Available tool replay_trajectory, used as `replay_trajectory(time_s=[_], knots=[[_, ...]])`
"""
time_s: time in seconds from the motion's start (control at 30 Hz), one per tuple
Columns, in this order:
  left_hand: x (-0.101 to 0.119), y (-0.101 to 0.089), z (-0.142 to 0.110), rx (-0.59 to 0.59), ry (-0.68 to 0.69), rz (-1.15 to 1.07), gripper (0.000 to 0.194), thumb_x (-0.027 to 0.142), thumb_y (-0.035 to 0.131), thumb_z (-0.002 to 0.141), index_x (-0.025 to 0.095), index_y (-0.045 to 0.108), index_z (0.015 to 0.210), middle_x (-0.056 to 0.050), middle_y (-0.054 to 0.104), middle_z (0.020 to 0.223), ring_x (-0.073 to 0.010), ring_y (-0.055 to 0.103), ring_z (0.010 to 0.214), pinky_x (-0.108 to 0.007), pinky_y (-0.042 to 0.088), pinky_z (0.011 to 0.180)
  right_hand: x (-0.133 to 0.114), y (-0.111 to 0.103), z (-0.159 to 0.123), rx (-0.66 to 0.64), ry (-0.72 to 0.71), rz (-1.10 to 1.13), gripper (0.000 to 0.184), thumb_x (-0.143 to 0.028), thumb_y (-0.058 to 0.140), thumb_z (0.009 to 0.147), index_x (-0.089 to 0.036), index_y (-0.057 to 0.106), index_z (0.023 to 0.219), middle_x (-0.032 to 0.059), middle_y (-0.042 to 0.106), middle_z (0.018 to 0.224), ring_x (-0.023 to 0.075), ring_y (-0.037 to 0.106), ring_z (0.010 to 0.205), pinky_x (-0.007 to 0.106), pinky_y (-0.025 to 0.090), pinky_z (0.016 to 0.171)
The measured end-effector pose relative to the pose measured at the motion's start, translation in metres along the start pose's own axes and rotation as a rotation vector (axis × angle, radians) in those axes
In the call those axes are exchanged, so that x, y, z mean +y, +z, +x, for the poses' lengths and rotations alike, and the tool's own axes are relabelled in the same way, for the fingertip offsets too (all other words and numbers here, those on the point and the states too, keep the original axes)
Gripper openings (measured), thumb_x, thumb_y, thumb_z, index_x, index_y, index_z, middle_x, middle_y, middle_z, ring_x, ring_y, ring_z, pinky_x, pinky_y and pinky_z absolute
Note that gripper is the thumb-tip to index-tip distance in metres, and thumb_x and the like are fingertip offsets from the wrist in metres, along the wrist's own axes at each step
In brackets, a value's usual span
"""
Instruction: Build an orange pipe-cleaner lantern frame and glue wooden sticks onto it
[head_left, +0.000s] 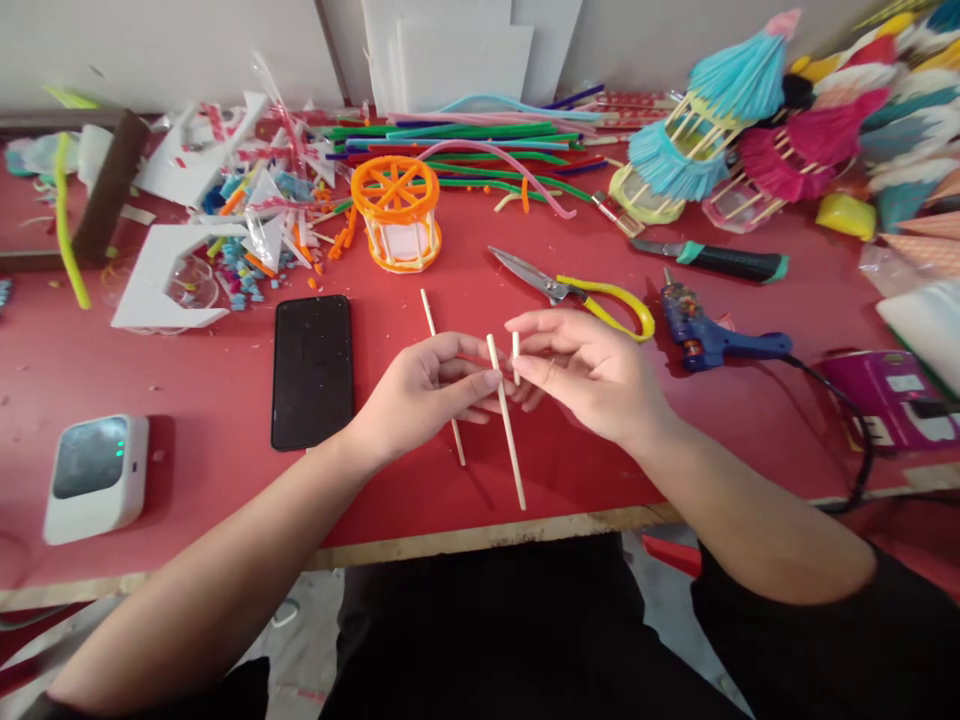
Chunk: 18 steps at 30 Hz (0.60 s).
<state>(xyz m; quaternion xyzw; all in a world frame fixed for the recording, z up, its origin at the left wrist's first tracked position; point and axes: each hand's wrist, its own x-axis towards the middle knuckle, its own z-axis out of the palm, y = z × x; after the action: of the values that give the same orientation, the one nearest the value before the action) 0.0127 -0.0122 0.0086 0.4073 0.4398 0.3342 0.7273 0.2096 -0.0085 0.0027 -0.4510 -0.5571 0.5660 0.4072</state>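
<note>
My left hand pinches a long thin wooden stick between thumb and fingers, tilted over the red tabletop. My right hand holds a short piece of wooden stick between thumb and fingertips, close beside the upper end of the long one. Another wooden stick lies under my left hand, its middle hidden by the fingers. Behind the hands stands a small orange round frame with stick posts and a spoked top. Scissors with yellow handles lie just beyond my right hand.
A black phone and a white device lie at left. A glue gun with a cord and a utility knife are at right. Coloured pipe cleaners, foam scraps and a blue tasselled lantern line the back.
</note>
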Motion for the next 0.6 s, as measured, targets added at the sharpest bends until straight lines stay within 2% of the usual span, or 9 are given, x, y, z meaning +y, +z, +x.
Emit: replay_trajectory(time_s=[0.13, 0.23, 0.37, 0.6], knots=[[0.0002, -0.0008, -0.001, 0.002, -0.017, 0.055, 0.035, 0.038, 0.087, 0.075, 0.014, 0.068, 0.092, -0.007, 0.08, 0.086, -0.0155, 0.077, 0.072, -0.021, 0.063, 0.063, 0.0013, 0.001, 0.0021, 0.053, 0.013, 0.039, 0.026, -0.037, 0.083, 0.077, -0.021, 0.069, 0.092, -0.0013, 0.071, 0.073, 0.0134, 0.069, 0.061, 0.027, 0.06, 0.055], [0.0, 0.0002, -0.0008, -0.02, -0.018, 0.092, 0.034, 0.041, 0.087, 0.074, 0.014, 0.07, 0.086, -0.006, 0.079, 0.083, -0.0144, 0.076, 0.071, -0.02, 0.062, 0.063, 0.002, 0.0019, 0.0039, 0.058, 0.018, 0.048, 0.029, -0.04, 0.086, 0.073, -0.02, 0.069, 0.086, -0.0012, 0.07, 0.07, 0.013, 0.067, 0.058, 0.027, 0.059, 0.053], [-0.0016, 0.0024, 0.0004, -0.038, -0.024, 0.107, 0.032, 0.04, 0.088, 0.073, 0.014, 0.072, 0.082, -0.004, 0.078, 0.077, -0.0135, 0.075, 0.069, -0.019, 0.061, 0.062, 0.0037, 0.0042, 0.0048, 0.019, 0.02, 0.053, 0.033, -0.041, 0.09, 0.067, -0.02, 0.068, 0.08, -0.0018, 0.07, 0.072, 0.0103, 0.063, 0.053, 0.025, 0.057, 0.048], [-0.0053, 0.003, 0.0015, -0.067, -0.017, 0.15, 0.029, 0.04, 0.085, 0.076, 0.015, 0.073, 0.085, -0.008, 0.08, 0.089, -0.0152, 0.076, 0.073, -0.021, 0.062, 0.062, 0.0038, 0.0038, 0.0052, -0.066, 0.068, 0.1, 0.038, -0.044, 0.089, 0.069, -0.02, 0.06, 0.077, -0.0053, 0.063, 0.068, 0.0075, 0.059, 0.051, 0.023, 0.053, 0.048]])
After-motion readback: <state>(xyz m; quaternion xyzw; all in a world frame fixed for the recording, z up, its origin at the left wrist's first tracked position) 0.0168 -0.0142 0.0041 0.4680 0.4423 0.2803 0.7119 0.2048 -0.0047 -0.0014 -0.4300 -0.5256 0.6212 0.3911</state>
